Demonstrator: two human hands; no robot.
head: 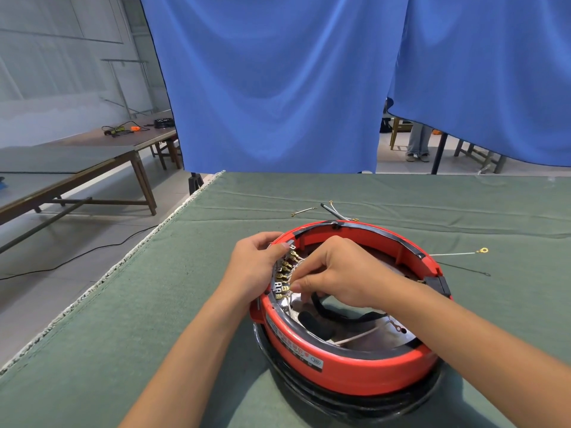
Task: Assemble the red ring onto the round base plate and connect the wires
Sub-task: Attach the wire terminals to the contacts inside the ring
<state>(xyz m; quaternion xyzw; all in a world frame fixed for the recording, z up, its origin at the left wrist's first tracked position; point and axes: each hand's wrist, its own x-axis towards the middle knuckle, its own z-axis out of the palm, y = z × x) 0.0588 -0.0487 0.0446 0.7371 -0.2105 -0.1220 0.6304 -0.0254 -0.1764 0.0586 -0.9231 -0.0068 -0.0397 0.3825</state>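
Note:
The red ring [349, 366] sits on the black round base plate [333, 400] on the green cloth. A row of brass terminals [285, 274] lines the ring's inner left wall. My left hand [253, 267] grips the ring's left rim from outside, thumb over the top edge. My right hand [336, 273] reaches inside the ring, its fingertips pinched on a thin wire connector [292, 288] at the lower terminals. White and black wires [355, 335] lie inside the ring on the metal plate.
Loose wires with ring lugs lie on the green cloth: one behind the ring [304, 210], another to the right [463, 252]. The table's left edge [123, 264] drops to the floor. A blue curtain [278, 88] hangs behind. A person's legs [418, 143] show at back right.

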